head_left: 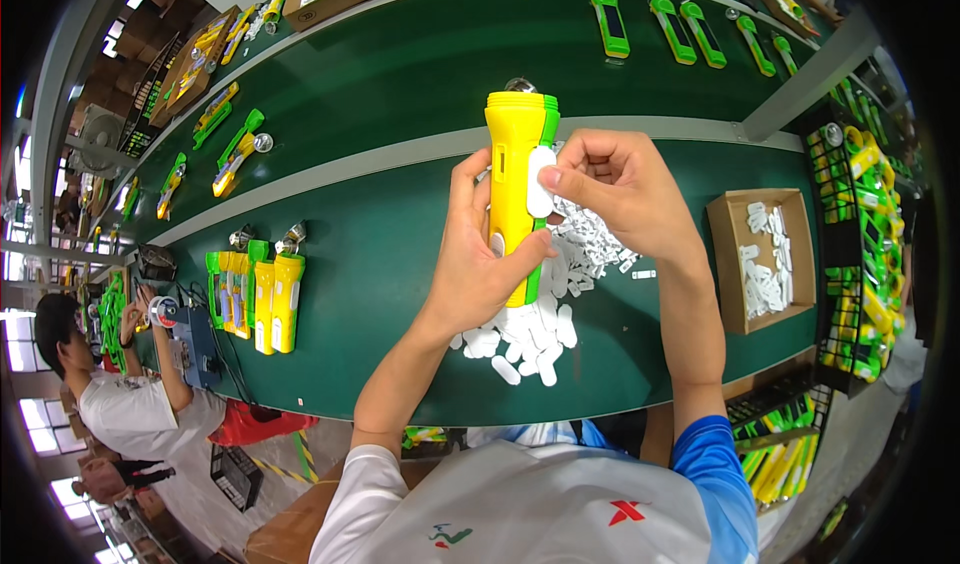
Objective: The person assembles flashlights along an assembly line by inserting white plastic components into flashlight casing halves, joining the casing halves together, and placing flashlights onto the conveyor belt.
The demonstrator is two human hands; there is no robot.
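Note:
My left hand (468, 264) is wrapped round the body of a yellow and green flashlight (514, 129), held upright with its wide head toward the far side. A white oval plastic piece (539, 192) lies against the flashlight's green side. My right hand (625, 199) pinches that piece between thumb and curled fingers, pressed close to the casing. Beneath my hands, a heap of small white parts (600, 244) spreads over the green table (380, 234). Nearer to me lie several loose white ovals (535, 339).
Yellow and green flashlights (285, 304) stand grouped at left, beside a seated co-worker (140, 394). A cardboard box (735, 254) of white parts sits at right, next to a black crate (860, 254) full of flashlights. A far belt carries green flashlights (608, 24).

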